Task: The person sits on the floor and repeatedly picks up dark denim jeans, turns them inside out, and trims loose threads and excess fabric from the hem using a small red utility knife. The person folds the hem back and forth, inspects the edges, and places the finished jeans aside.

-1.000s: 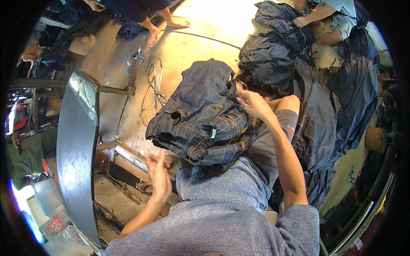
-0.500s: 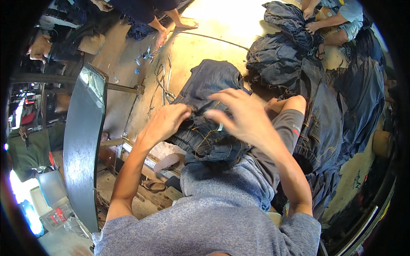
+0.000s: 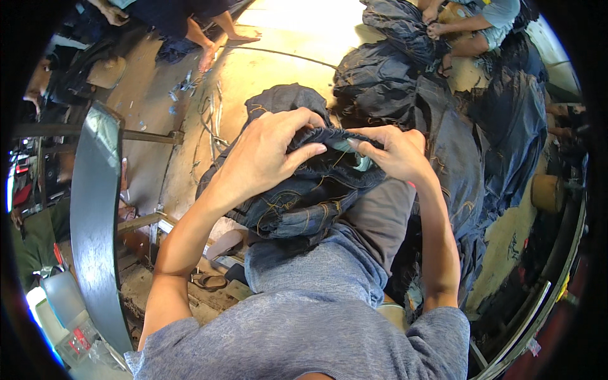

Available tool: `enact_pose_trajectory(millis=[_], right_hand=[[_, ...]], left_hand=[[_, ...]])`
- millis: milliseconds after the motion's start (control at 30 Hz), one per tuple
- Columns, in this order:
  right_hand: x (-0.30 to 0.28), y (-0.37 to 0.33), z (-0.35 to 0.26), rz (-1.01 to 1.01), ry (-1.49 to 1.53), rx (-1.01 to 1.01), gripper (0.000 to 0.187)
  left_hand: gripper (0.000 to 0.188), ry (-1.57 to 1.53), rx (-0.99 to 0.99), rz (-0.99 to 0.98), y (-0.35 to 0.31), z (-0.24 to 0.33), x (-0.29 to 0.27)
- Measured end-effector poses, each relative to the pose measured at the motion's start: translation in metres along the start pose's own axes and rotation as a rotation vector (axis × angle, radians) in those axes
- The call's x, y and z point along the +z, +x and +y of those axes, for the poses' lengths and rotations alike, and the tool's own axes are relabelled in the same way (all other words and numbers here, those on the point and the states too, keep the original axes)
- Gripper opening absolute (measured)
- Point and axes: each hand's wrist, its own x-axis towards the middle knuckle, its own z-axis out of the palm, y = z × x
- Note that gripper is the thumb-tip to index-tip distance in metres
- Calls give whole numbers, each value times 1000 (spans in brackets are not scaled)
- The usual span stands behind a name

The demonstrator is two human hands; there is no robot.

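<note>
A bundled dark blue denim garment (image 3: 278,199) with loose orange threads lies across my lap. My left hand (image 3: 269,145) pinches a gathered edge of it between thumb and fingers. At the same raised edge, a short way to the right, my right hand (image 3: 396,152) grips the cloth with its thumb on top. Between the two hands the edge is stretched, and a pale green-white piece of fabric (image 3: 362,163) shows just under it. Part of the garment lies hidden beneath my hands and wrists.
A large heap of dark denim (image 3: 443,139) runs along my right side. Beyond it another person's hands (image 3: 434,25) work on denim. A long dark curved panel (image 3: 95,221) stands at my left. Pale strips (image 3: 212,120) lie on the floor ahead, near a person's bare feet (image 3: 209,54).
Both hands were apart above the garment, the right one blurred with spread fingers. Now they have closed on its edge and lifted it. The view has shifted slightly to the right.
</note>
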Motion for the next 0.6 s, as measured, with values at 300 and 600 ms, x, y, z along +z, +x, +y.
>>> enact_pose_trajectory(millis=[300, 600], right_hand=[[12, -20, 41, 46, 71, -56, 42], [-204, -12, 27, 968, -551, -252, 33]], left_hand=[[45, 66, 50, -30, 3, 8, 24], [44, 144, 13, 227, -11, -9, -27]])
